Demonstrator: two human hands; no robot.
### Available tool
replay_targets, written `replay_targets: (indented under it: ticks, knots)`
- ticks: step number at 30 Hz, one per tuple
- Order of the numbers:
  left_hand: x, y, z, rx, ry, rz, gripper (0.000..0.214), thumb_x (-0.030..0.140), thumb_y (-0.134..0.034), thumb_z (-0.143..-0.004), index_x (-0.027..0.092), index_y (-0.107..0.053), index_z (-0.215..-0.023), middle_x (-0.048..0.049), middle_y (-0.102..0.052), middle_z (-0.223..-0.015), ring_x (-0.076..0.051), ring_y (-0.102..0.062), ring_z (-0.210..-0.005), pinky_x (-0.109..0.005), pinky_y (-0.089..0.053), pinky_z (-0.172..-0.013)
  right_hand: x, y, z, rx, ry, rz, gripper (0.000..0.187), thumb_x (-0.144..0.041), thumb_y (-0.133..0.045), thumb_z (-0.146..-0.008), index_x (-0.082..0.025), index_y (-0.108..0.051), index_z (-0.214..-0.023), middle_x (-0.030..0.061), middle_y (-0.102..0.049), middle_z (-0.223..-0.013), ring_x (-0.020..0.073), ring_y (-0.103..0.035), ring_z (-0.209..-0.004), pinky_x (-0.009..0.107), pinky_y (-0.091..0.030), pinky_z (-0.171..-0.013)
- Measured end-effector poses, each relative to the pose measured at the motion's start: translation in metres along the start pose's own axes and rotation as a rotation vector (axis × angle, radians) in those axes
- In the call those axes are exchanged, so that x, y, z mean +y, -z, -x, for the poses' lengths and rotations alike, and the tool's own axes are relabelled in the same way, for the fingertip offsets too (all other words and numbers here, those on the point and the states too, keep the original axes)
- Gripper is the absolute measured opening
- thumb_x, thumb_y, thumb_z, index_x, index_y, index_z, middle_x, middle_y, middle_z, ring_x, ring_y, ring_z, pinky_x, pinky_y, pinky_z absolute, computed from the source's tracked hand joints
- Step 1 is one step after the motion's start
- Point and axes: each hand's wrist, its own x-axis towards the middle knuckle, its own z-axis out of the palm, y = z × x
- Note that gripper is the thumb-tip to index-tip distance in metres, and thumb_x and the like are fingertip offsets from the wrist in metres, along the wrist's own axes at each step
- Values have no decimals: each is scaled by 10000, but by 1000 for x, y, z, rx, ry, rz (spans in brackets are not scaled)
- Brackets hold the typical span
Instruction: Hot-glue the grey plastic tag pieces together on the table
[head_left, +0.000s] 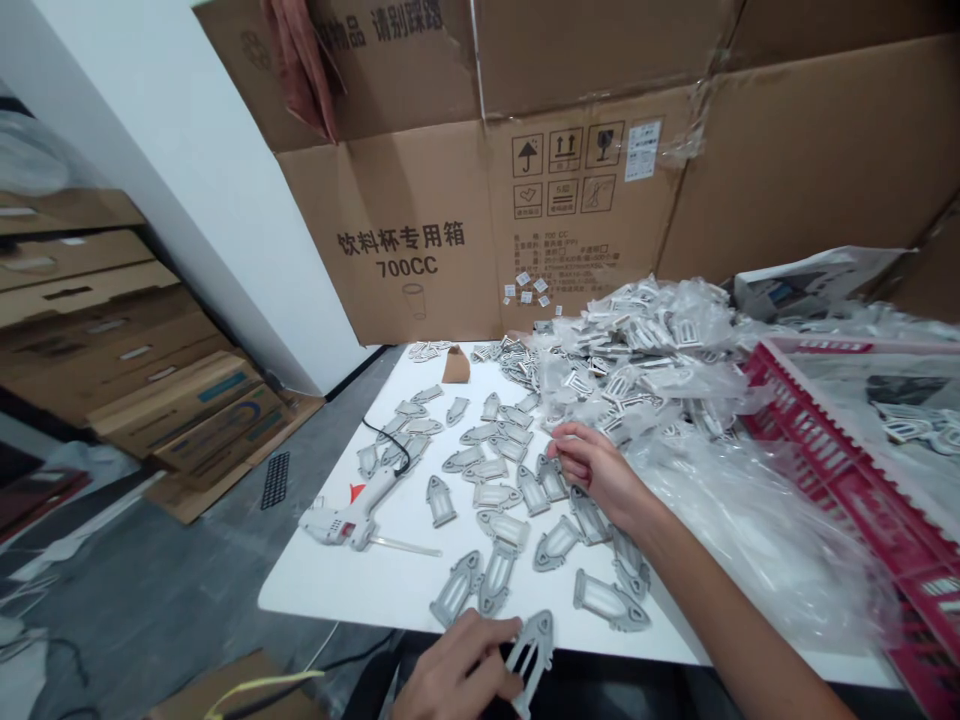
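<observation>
while my left hand is holding its fingers clamped on a gray slotted piece by the tabletop's near edge, my right fingers are curling over loose pieces; i cannot tell their grip. i am judging it light, stiff, smooth, thin-barred; outer rim safest.

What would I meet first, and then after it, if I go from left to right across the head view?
Black grid panel → white glue gun → left hand holding a gray slotted piece → right hand → magenta plastic crate.
</observation>
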Motion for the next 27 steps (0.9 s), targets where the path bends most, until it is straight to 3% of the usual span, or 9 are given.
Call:
replay_targets:
  ticks: [3,8,16,22,24,27]
  knots:
    - [-15,-1,15,-56,-8,-73,79,177,-570,-917,216,-637,-931,-137,-763,-1204,-211,-738,-944,-350,-603,-975,1,1,0,-3,-1,10,316,-341,-845,-738,-203,-650,-945,7,-714,-769,59,-247,-514,264,-115,-498]
    - [-17,-1,9,-73,-15,-113,282,113,-582,-812,215,-660,-1063,-133,-765,-1249,-218,-719,-903,-334,-622,-825,1,0,2,-5,-2,37,306,-340,-842,-759,-208,-648,-956,11,-720,-768,69,-241,-524,271,-128,-510]
    - [-13,6,-11,-47,77,-118,349,57,-553,-869,182,-688,-1166,-147,-719,-1281,-240,-683,-1040,-380,-614,-911,-6,-9,12,-148,-19,245,294,-401,-843,-828,-209,-647,-933,56,-782,-881,70,-247,-531,288,-121,-523]
    - [-2,11,-18,-29,208,-179,356,73,-581,-928,209,-694,-1238,-99,-735,-1101,-234,-662,-953,-393,-590,-848,-6,-13,19,-227,45,490,276,-478,-868,-816,-219,-799,-885,56,-711,-974,121,-463,-664,285,-301,-564]
    - [2,10,-20,-27,253,-183,323,84,-589,-938,222,-697,-1209,-77,-739,-1045,-231,-657,-915,-387,-570,-804,-6,-13,22,-294,58,551,281,-497,-852,-838,-224,-827,-902,53,-676,-889,147,-486,-693,294,-325,-575]
    - [8,9,-23,-7,311,-145,216,126,-615,-953,230,-699,-1122,-53,-722,-964,-219,-655,-869,-379,-553,-787,-5,-13,27,-397,-26,593,301,-488,-848,-856,-227,-824,-1005,-17,-496,-644,125,-354,-585,288,-226,-536]
